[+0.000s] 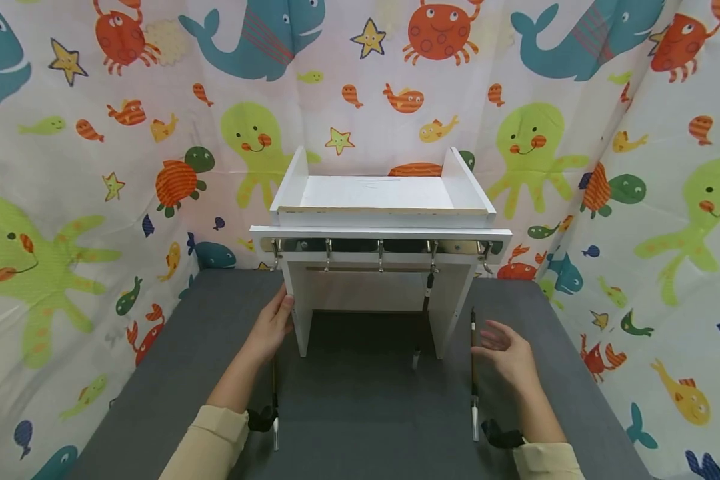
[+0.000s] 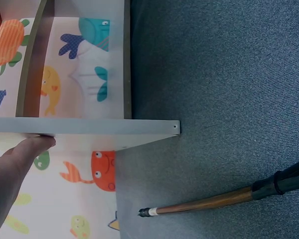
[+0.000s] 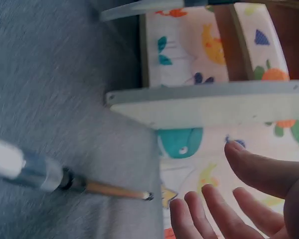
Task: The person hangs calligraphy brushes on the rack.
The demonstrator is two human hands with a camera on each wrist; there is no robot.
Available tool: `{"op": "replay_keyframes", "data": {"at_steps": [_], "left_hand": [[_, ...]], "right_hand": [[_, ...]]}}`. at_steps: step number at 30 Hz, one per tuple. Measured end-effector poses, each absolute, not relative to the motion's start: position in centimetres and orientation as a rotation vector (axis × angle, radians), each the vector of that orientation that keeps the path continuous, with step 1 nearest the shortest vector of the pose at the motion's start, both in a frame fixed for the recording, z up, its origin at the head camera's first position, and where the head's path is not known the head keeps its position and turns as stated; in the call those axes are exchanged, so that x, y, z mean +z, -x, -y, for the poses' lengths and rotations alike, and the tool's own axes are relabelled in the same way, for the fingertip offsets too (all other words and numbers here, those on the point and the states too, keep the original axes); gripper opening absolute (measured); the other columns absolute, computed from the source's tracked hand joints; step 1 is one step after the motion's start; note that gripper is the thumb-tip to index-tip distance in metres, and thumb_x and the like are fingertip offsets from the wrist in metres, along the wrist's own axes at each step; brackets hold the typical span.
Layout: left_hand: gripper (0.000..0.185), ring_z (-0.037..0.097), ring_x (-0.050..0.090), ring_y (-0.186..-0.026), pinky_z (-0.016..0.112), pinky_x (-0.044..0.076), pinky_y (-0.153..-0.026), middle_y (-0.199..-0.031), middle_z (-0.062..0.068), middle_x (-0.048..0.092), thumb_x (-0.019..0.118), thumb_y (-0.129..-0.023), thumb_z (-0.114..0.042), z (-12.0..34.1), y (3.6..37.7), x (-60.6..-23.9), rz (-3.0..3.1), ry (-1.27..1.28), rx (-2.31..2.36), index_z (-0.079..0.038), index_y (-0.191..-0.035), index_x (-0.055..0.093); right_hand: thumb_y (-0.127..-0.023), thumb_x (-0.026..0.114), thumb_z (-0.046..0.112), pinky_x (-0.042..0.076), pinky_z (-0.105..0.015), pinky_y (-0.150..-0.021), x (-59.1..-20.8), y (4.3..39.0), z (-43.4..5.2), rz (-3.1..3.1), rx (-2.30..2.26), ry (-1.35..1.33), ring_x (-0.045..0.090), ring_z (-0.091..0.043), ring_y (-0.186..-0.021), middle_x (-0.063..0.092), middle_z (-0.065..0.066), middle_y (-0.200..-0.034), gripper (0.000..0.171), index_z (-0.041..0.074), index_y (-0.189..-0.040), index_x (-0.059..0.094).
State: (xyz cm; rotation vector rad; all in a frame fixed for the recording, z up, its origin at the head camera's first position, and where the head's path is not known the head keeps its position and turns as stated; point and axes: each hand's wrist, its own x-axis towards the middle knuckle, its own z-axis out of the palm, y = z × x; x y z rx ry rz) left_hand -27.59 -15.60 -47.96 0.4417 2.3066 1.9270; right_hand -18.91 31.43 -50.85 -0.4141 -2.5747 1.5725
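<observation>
A white wooden rack [image 1: 381, 230] with a row of metal hooks [image 1: 381, 253] stands on the grey mat [image 1: 360, 413]. One calligraphy brush [image 1: 423, 313] hangs from a hook on the right, its tip near the mat. My left hand [image 1: 282, 310] rests flat against the rack's left leg [image 1: 297, 313], also seen in the left wrist view as the leg's edge [image 2: 89, 127] touched by the hand [image 2: 20, 157]. My right hand [image 1: 497, 335] hovers open beside the right leg, holding nothing, its fingers [image 3: 239, 199] spread. A second brush [image 1: 473, 373] lies just left of it.
A third brush [image 1: 274, 400] lies on the mat by my left forearm, visible as brush [image 2: 214, 199] in the left wrist view. A sea-animal curtain [image 1: 66, 200] closes off the back and both sides. The rack's top tray [image 1: 381, 193] holds nothing.
</observation>
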Motion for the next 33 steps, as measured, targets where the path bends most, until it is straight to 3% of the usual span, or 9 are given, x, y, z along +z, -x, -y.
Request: {"op": "replay_keyframes", "data": {"at_steps": [6,10,18,26,33], "left_hand": [[0.065,0.043,0.019,-0.152,0.069,0.034,-0.108,-0.169,0.015,0.012,0.033,-0.109,-0.045,15.6,27.7,-47.9,-2.311,-0.455,1.938,-0.021,-0.164,0.009],[0.064,0.044,0.019,-0.152,0.069,0.034,-0.107,-0.169,0.016,0.012,0.032,-0.109,-0.044,15.7,27.7,-48.0,-2.325,-0.452,1.927,-0.021,-0.164,0.008],[0.067,0.043,0.016,-0.153,0.066,0.035,-0.109,-0.169,0.016,0.009,0.032,-0.109,-0.047,15.7,27.3,-47.7,-2.344,-0.418,1.907,-0.020,-0.164,0.007],[0.064,0.042,0.018,-0.153,0.066,0.035,-0.109,-0.170,0.014,0.010,0.032,-0.109,-0.046,15.4,27.2,-47.6,-2.345,-0.420,1.900,-0.022,-0.164,0.008],[0.064,0.043,0.018,-0.152,0.067,0.035,-0.108,-0.169,0.014,0.011,0.032,-0.109,-0.046,15.1,27.3,-47.7,-2.336,-0.436,1.900,-0.023,-0.164,0.009]], "right_hand": [[-0.090,0.075,0.002,0.061,-0.041,-0.085,-52.3,19.6,-32.3,2.573,1.725,0.505,0.051,-0.048,-0.132,0.048,-0.033,-0.146,0.073,0.001,-0.153,0.038],[-0.088,0.074,-0.005,0.062,-0.039,-0.080,-53.5,20.0,-32.4,2.592,1.706,0.554,0.054,-0.049,-0.127,0.048,-0.037,-0.143,0.072,-0.003,-0.151,0.038],[-0.081,0.082,-0.001,0.063,-0.036,-0.071,-55.1,20.6,-32.2,2.622,1.550,0.620,0.068,-0.042,-0.108,0.057,-0.035,-0.134,0.075,-0.005,-0.145,0.045],[-0.080,0.085,0.010,0.056,-0.053,-0.087,-56.1,20.9,-32.2,2.690,1.343,0.687,0.067,-0.043,-0.107,0.067,-0.028,-0.124,0.073,-0.005,-0.141,0.050],[-0.080,0.079,-0.001,0.061,-0.040,-0.073,-55.8,20.4,-32.5,2.585,1.492,0.716,0.073,-0.031,-0.089,0.070,-0.027,-0.119,0.070,-0.006,-0.142,0.047]]}}
